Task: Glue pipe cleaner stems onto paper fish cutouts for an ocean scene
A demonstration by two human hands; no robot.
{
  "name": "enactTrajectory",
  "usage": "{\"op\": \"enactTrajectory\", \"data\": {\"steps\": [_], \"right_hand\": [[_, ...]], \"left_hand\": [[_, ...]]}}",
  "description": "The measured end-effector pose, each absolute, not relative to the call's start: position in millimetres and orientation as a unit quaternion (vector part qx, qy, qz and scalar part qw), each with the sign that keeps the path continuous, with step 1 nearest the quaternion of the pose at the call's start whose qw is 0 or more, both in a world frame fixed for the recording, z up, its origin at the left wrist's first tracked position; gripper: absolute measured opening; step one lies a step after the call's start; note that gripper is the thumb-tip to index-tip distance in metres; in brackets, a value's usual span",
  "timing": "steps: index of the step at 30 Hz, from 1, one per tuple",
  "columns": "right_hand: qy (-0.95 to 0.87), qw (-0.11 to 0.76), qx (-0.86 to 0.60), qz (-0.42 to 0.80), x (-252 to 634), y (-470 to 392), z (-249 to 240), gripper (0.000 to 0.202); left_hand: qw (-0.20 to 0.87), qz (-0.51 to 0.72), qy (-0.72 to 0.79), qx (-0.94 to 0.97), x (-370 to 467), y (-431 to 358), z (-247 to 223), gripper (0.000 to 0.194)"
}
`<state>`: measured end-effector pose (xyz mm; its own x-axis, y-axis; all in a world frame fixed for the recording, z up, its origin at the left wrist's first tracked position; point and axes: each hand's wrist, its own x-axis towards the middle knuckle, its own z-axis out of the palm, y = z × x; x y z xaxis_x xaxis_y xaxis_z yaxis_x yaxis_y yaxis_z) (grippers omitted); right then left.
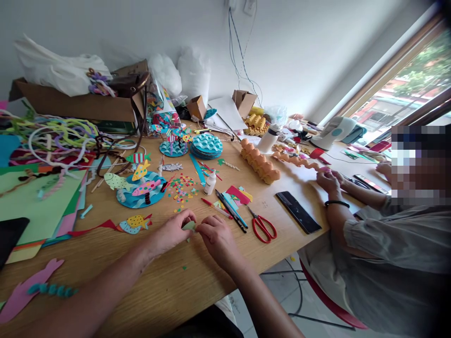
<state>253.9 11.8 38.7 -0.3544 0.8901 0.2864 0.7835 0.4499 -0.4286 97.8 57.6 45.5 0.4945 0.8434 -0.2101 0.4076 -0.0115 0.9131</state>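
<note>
Close together over the front of the wooden table, my left hand (179,228) and my right hand (215,236) both pinch a small piece of light green paper (189,226). My fingers hide much of its shape. Beyond my hands lie many small paper dots (181,188) and a white glue bottle (210,182). Just right of my right hand are a red pen (215,207), dark and blue pens (232,211) and red-handled scissors (262,226). To the left rests a yellow and blue paper fish (136,224), with a blue round base (141,199) bearing several paper fish behind it.
A black phone (298,212) lies near the right edge, and orange egg-carton strips (260,162) stand behind it. A co-worker (369,244) sits at the right, handling a strip. Coloured paper sheets (38,202) and pipe cleaners (66,136) cover the left. Stacked blue discs (206,144) sit further back.
</note>
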Motion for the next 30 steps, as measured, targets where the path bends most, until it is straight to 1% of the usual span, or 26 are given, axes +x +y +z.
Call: {"op": "enactTrajectory", "data": {"steps": [3, 6, 8, 11, 19, 22, 30], "right_hand": [[-0.793, 0.269, -0.527, 0.144, 252.5, 12.2, 40.0, 0.015], [-0.748, 0.288, -0.561, 0.209, 252.6, 13.5, 46.0, 0.013], [-0.722, 0.284, -0.58, 0.248, 253.3, 14.9, 51.1, 0.014], [-0.705, 0.275, -0.585, 0.291, 254.3, 17.4, 54.2, 0.009], [-0.65, 0.333, -0.562, 0.387, 254.8, 23.7, 32.2, 0.004], [-0.637, 0.342, -0.56, 0.405, 255.2, 24.5, 29.0, 0.005], [-0.652, 0.343, -0.553, 0.39, 258.1, 24.8, 26.8, 0.006]], "left_hand": [[0.532, 0.203, 0.465, 0.678, 97.3, 57.1, 46.3, 0.015], [0.532, 0.204, 0.466, 0.677, 96.5, 56.0, 47.7, 0.019], [0.534, 0.206, 0.465, 0.676, 95.9, 55.1, 48.7, 0.022], [0.537, 0.21, 0.462, 0.674, 95.5, 53.9, 49.9, 0.024], [0.552, 0.22, 0.442, 0.672, 97.3, 53.3, 50.2, 0.024], [0.554, 0.228, 0.433, 0.674, 97.6, 53.4, 48.6, 0.024], [0.539, 0.255, 0.41, 0.69, 99.5, 57.1, 35.6, 0.023]]}}
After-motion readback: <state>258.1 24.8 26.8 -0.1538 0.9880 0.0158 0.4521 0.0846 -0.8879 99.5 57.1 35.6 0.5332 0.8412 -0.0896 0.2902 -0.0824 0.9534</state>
